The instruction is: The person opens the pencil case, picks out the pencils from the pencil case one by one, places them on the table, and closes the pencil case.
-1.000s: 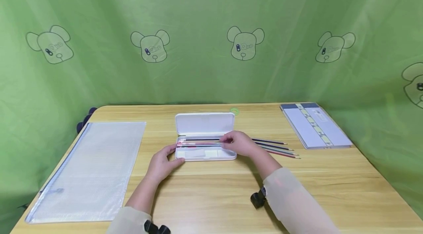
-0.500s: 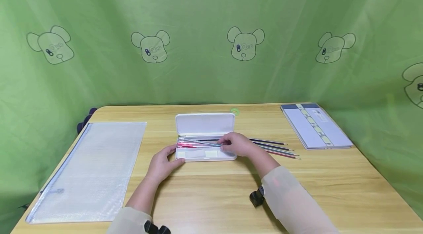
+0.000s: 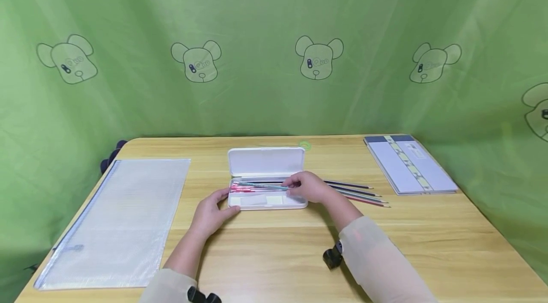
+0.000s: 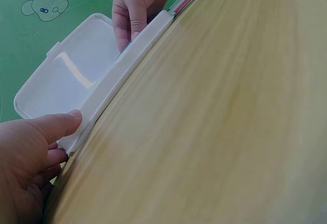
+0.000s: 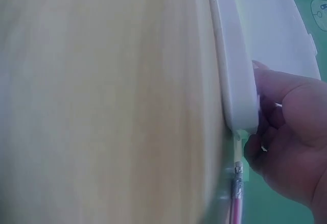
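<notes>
A white pencil case (image 3: 295,203) lies with its lid (image 3: 266,161) raised at the back. My left hand (image 3: 211,212) grips its left end; in the left wrist view the thumb (image 4: 64,124) lies along the front wall and fingers curl below the corner. Over the case's right part, my right hand (image 3: 309,187) pinches a teal pencil (image 3: 261,184) that slants across the inside. Several pencils with red and pink showing lie under it, partly hidden. White pieces (image 3: 275,200) sit in the front part. The right fingertips are partly hidden behind the case wall in the left wrist view.
Several pencils (image 3: 359,197) lie fanned out right of the case, tips to the right. A clear zip pouch (image 3: 115,222) covers the table's left side. A notebook (image 3: 408,162) lies at the back right. A small green ring (image 3: 304,145) is behind the lid.
The right hand drew its pencil from level to a slant across the case; it has since turned slightly, its teal side now showing. The left hand stays on the case's left end.
</notes>
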Motion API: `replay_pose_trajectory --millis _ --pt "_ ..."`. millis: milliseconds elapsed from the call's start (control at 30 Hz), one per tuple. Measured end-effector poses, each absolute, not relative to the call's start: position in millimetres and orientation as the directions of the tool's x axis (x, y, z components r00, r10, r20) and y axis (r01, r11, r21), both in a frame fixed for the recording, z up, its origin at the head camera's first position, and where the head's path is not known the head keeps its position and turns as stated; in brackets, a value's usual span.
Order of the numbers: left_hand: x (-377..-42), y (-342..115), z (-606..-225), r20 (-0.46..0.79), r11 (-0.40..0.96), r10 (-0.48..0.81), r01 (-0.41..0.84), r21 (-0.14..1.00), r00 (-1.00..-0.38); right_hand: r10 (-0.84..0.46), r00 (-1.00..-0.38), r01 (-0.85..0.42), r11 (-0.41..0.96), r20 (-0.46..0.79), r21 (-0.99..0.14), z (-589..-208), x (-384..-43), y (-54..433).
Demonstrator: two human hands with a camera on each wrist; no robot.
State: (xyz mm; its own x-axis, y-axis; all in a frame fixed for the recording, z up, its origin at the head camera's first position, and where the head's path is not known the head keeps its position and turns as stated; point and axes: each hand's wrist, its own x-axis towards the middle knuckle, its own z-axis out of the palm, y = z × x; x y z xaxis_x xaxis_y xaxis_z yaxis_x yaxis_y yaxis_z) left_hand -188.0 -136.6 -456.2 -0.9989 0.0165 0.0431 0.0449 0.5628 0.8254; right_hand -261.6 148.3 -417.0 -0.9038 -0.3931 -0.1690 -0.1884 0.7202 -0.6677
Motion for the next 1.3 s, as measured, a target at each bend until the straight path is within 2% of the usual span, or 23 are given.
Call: replay_pose_trajectory --millis 200,600,933,1300 --pt "-187 -136 -456 0.034 0.557 0.011 0.035 0.830 -0.999 -0.382 -0.914 -0.171 0.665 -0.135 -0.727 -420 -262 154" --pt "-187 -136 -455 0.032 0.557 0.012 0.033 0.830 -0.999 -0.381 -0.922 -0.198 0.623 -0.073 -0.757 -409 -255 185" --pt "-187 -137 -455 0.046 0.569 0.019 0.049 0.821 -0.999 -0.316 -0.945 -0.152 0.659 -0.087 -0.736 -407 -239 237" --pt "-187 -137 -455 0.043 0.563 0.016 0.044 0.825 -0.999 -0.281 -0.957 -0.160 0.726 -0.076 -0.669 -403 -214 302"
